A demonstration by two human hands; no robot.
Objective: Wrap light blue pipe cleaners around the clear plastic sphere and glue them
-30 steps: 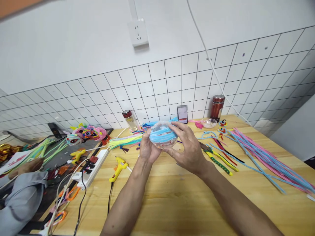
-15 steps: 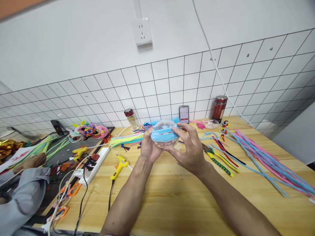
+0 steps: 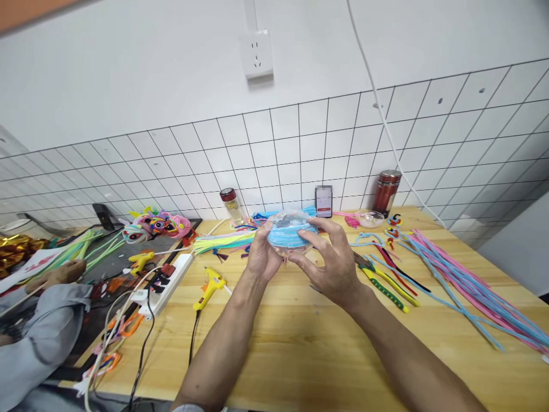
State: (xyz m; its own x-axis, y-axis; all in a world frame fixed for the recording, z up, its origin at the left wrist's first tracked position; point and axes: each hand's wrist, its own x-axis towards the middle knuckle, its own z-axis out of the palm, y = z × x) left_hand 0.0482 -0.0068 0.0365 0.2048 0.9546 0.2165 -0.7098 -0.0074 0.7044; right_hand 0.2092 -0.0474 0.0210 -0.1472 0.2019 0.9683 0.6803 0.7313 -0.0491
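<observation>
Between my two hands, raised over the wooden table [image 3: 300, 355], is a clear plastic ball [image 3: 291, 220] with light-blue pipe cleaners [image 3: 285, 234] wrapped around its middle. My left hand [image 3: 262, 254] cups it from the left and below, thumb up its side. On the right, my right hand [image 3: 330, 257] grips it, with fingertips on the blue band and the thumb under the lower edge. Close to my right forearm lie green-and-yellow pliers [image 3: 384, 283]. A yellow glue gun [image 3: 210, 288] lies left of my left forearm.
Pink and blue pipe cleaners [image 3: 467, 280] spread along the right. A phone [image 3: 323, 201], a glass bottle [image 3: 232, 206] and a red flask [image 3: 387, 191] stand by the wall. A power strip [image 3: 171, 283] with cords lies left, near a co-worker's sleeve [image 3: 51, 337].
The blue strands on the ball now sit closer together, with the gap between them gone. My right fingers have shifted on the band, and the view has turned slightly left.
</observation>
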